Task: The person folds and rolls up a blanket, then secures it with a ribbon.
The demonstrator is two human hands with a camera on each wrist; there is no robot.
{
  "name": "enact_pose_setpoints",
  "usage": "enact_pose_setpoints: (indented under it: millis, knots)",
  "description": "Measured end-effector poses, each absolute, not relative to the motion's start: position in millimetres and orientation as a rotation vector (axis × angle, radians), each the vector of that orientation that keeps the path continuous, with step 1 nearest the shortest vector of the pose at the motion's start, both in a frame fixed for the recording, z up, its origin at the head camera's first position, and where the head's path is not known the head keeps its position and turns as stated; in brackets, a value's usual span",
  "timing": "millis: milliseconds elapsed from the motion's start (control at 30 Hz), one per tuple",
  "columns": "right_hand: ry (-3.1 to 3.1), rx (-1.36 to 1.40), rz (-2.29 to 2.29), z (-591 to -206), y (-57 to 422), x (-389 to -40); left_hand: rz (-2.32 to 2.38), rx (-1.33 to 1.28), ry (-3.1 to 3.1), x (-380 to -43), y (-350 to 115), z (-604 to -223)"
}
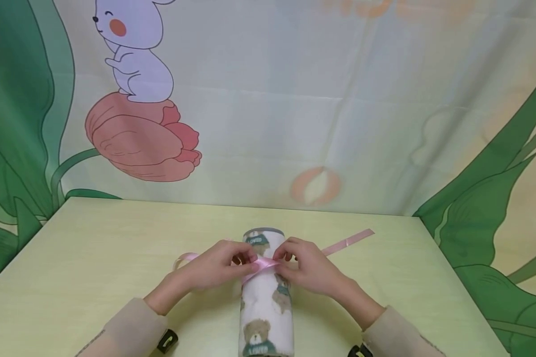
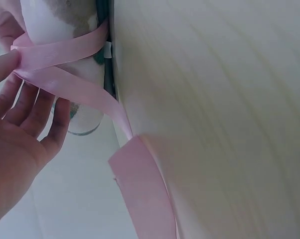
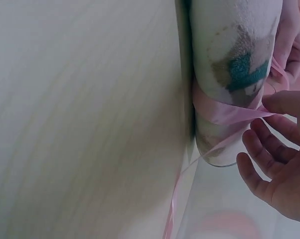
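Observation:
A rolled white fleece blanket [image 1: 268,302] with a brown bear print lies lengthwise on the table. A pink satin ribbon [image 1: 264,264] wraps around its upper half and crosses on top. My left hand [image 1: 219,265] pinches the ribbon between thumb and index finger at the left of the crossing; its other fingers are loosely bent in the left wrist view. From the right, my right hand [image 1: 313,267] pinches the ribbon too, thumb against index finger [image 3: 284,127]. In the right wrist view, a ribbon band [image 3: 217,109] runs around the roll's side toward those fingertips.
One ribbon tail [image 1: 349,241] stretches out on the right past my right hand. On the left a ribbon loop [image 1: 184,258] curves behind my left wrist. Pale yellow tabletop [image 1: 116,248] surrounds the roll, and a printed curtain [image 1: 250,124] hangs behind the table's far edge.

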State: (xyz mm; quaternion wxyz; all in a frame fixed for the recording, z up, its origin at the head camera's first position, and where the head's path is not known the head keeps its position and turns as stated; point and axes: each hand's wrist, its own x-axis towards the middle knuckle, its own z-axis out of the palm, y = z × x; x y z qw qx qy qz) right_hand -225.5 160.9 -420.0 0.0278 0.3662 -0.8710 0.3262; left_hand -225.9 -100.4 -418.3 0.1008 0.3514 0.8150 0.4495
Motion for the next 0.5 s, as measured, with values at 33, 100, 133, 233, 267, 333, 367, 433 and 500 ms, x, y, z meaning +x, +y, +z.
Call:
enact_pose_setpoints:
  millis: [33,100,133,233,267,333,367,433,500]
  knots:
    - [-2.689,1.124,1.017,-420.6,160.3,-225.2,1.334,1.037,2.410,-226.0,-100.1,-418.5]
    - [-2.688,1.116,1.054,-421.6,159.0,-224.7,1.343,1.037,2.413,-226.1,-99.6,-418.8]
    - [-2.687,1.112,1.071,-422.2,158.5,-224.5,1.348,1.039,2.414,-226.2,-99.4,-419.0]
    - [-2.677,1.101,1.121,-423.0,157.6,-223.6,1.365,1.043,2.406,-226.6,-98.7,-420.2]
    - [-2.671,1.097,1.137,-423.3,157.5,-223.4,1.368,1.045,2.404,-226.7,-98.5,-420.7]
    - [-2.661,1.088,1.156,-423.6,157.5,-222.9,1.372,1.049,2.403,-227.2,-98.0,-421.7]
    - [-2.658,1.084,1.163,-423.9,157.6,-222.8,1.375,1.051,2.403,-227.3,-97.7,-422.0]
    - [-2.646,1.080,1.163,-424.2,158.0,-222.4,1.373,1.056,2.406,-227.8,-97.1,-422.6]
    - [-2.631,1.081,1.168,-424.7,158.4,-222.4,1.371,1.061,2.410,-228.2,-96.6,-423.0]
